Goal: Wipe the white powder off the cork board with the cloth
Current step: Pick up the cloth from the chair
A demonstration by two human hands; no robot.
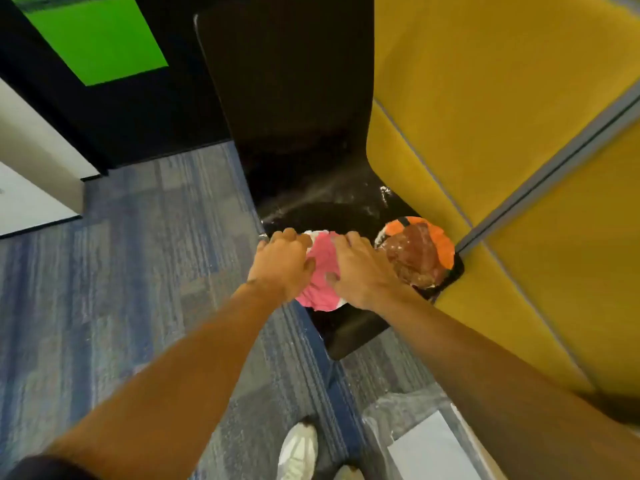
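**Clerk:** Where is the cork board, and what is obscured?

**Inspector:** The cork board [414,258] is round and brown, with an orange band along its far and right edge. It lies at the right of a black surface [294,133], close against yellow upholstery [485,98]. Its left edge is hidden behind the right hand [360,271]. Pale flecks of white powder [384,192] show on its face, though motion blur smears them. More powder streaks the black surface farther off.

**Clerk:** And the cloth?

**Inspector:** The pink cloth [323,271], with white at its fringes, lies crumpled on the black surface just left of the board. Whether cloth and board touch cannot be told, because the right hand covers the join.

**Clerk:** State of the hands?

**Inspector:** The right hand lies palm down over the cloth's right side, fingers spread and only slightly bent, thumb on the pink fabric. It presses rather than clasps. The left hand [282,268] lies palm down on the left side, thumb on the cloth. Its fingers bend over the far edge and the tips are out of sight. I cannot tell if they grip the fabric.

**Clerk:** Surroundings?

**Inspector:** Blue striped carpet [138,254] lies to the left and near. A white shoe [298,448] is cut off at the bottom edge. There is a green panel [97,39] at far left.
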